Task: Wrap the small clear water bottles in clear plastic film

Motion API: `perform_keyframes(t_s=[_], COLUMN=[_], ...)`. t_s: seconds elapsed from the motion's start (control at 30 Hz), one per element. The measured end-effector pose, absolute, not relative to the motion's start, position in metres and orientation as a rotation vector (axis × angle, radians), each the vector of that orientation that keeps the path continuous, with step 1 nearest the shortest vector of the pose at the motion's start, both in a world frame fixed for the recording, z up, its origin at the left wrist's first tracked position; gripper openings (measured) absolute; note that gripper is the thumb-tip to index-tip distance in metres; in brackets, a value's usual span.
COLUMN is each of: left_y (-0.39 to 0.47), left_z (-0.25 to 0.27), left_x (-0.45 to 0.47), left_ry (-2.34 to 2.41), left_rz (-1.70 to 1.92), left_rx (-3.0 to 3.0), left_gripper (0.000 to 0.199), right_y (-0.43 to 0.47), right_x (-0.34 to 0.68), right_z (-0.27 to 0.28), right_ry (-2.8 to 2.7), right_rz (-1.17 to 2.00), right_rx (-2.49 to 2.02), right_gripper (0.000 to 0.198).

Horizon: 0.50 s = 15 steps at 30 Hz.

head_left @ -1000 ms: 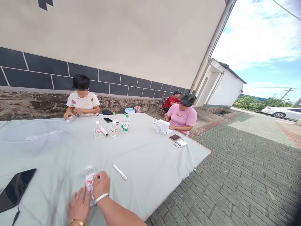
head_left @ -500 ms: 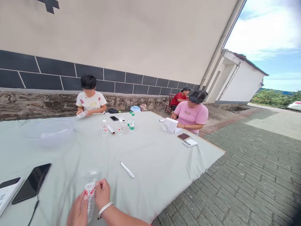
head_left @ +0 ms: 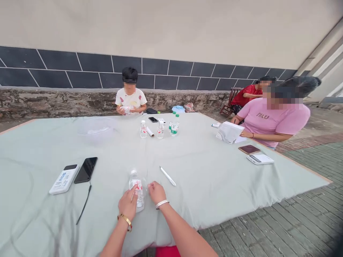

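The left hand (head_left: 128, 205), a gold bangle (head_left: 124, 221) at its wrist, is curled over the left side of a clear bottle (head_left: 139, 195) and has hold of it, the thumb side across the red-marked label. The bottle lies on the cloth (head_left: 203, 171) near the front edge, its cap end pointing away. Just right of it is the right hand (head_left: 157, 193), with a pale bracelet (head_left: 162, 203), its fingers bent in close together. A clear film seems to surround the bottle, but it shows so faintly that I cannot tell whether the right fingertips pinch it.

Across the table from the left: a white power bank (head_left: 64, 179), then a black phone (head_left: 86, 170) just beside it, with a dark cord (head_left: 85, 204) below. Farther back, a person in white (head_left: 138, 98) holds a clear bottle too. Next come two small bottles with a roll (head_left: 150, 131) between them, then two green-capped bottles. A white pen (head_left: 168, 176) lies near the right hand. At far right, a person in pink (head_left: 276, 119) sits behind a white box (head_left: 229, 132).
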<state>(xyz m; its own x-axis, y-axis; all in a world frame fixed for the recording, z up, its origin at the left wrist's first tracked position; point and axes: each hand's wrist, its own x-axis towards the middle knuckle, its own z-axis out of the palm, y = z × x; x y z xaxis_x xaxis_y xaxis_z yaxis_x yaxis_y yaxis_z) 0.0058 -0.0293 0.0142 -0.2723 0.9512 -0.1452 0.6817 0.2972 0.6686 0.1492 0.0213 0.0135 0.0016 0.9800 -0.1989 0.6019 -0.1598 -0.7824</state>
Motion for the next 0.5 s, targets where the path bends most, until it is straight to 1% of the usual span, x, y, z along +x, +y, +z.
perform_keyframes(t_s=[0.1,0.13,0.3,0.4,0.5], left_y=[-0.028,-0.028,-0.028,-0.026,-0.024], left_z=[0.019,0.019,0.017,0.018,0.024], left_x=[0.001,0.001,-0.001,-0.001,0.002], left_ry=[1.969,1.968,1.976,1.982,2.029], left_rz=[0.7,0.697,0.709,0.694,0.596], left_rx=[1.439,1.433,1.41,1.384,1.431], left_gripper=[0.042,0.043,0.043,0.044,0.045], right_y=[0.019,0.017,0.008,0.009,0.011], right_x=[0.142,0.14,0.136,0.142,0.148], right_z=[0.013,0.013,0.016,0.019,0.023], right_ry=[-1.615,-1.627,-1.699,-1.729,-1.776], right_rz=[1.216,1.25,1.209,1.172,1.183], right_rx=[-1.772,-1.761,-1.738,-1.767,-1.793], right_gripper=[0.039,0.042,0.031,0.031,0.032])
